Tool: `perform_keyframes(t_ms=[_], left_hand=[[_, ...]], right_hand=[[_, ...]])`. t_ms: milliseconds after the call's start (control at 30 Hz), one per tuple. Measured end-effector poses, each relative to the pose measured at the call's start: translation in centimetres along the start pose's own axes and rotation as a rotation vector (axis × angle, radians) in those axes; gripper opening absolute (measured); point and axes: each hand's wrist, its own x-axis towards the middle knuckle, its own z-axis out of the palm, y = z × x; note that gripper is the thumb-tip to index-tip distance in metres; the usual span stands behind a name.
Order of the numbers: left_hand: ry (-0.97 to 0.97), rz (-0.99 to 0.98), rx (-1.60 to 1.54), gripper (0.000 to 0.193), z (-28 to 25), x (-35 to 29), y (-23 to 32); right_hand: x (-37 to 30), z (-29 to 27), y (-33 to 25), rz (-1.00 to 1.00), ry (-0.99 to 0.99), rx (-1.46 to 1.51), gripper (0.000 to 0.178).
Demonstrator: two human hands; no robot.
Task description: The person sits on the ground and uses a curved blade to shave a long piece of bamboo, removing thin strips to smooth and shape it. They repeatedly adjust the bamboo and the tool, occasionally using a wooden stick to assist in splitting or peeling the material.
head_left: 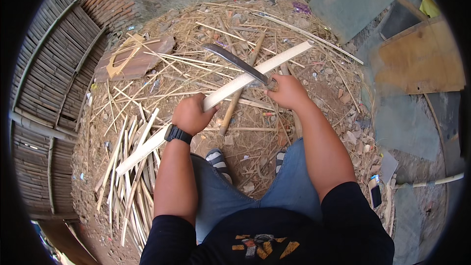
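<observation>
Strip: I see one long, flat, pale strip (228,90) held above the middle of the ground (250,164), slanting from near-left to far-right.
Strip ends: near end above a pile of split strips (130,181); far end reaching out past the blade.
Machete: dark, curved blade (235,60) crossing over the strip, tip toward the ground's far-left corner; I cannot tell whether edge and strip touch.
Left hand: I read the left hand (190,114) as clamped around the strip, between its near end and the blade; dark watch (178,134) on that wrist.
Right hand: the right hand (289,91) is wrapped around the machete's handle (273,86), just beside the strip.
Beneath: a round pole (229,115) lies on the ground, passing under the strip in my view; loose slivers scattered around it.
Near edge: sandals (223,167) planted on the ground, jeans-clad knees apart.
Left edge: slatted wall (54,64); toward the far-left corner, a rusty-brown sheet (157,54) lies flat with slivers on it.
Far edge: brick wall (105,7).
Right edge: grey sheets (351,2) and a brown board (417,59) lean there.
</observation>
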Motion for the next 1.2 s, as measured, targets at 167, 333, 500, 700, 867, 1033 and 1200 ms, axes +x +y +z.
perform_keyframes(t_ms=[167,333,500,700,867,1033,1200], left_hand=[[-0.027,-0.041,-0.035,0.042,-0.8,-0.5,1.0],[-0.012,-0.031,-0.023,0.044,-0.9,-0.2,0.7],[0.019,-0.031,-0.056,0.043,-0.5,-0.2,0.4],[0.057,-0.023,-0.093,0.045,-0.3,-0.4,0.1],[0.053,-0.023,-0.103,0.046,-0.8,-0.4,0.6],[0.05,-0.01,-0.083,0.048,-0.5,-0.2,0.1],[0.063,0.004,-0.09,0.048,-0.4,-0.3,0.0]], right_hand=[[-1.2,0.1,-0.9,-0.128,-0.06,-0.012,0.046],[-0.1,-0.2,0.7,-0.026,0.045,0.014,0.045],[-0.4,-0.2,0.6,0.0,0.09,0.022,0.047],[-1.5,-0.6,-1.7,-0.095,-0.06,0.01,0.043],[-0.2,0.0,1.3,-0.033,0.12,0.015,0.041],[-0.3,0.3,1.6,-0.029,0.133,0.049,0.041],[-1.1,0.3,-0.2,-0.089,0.062,0.022,0.037]])
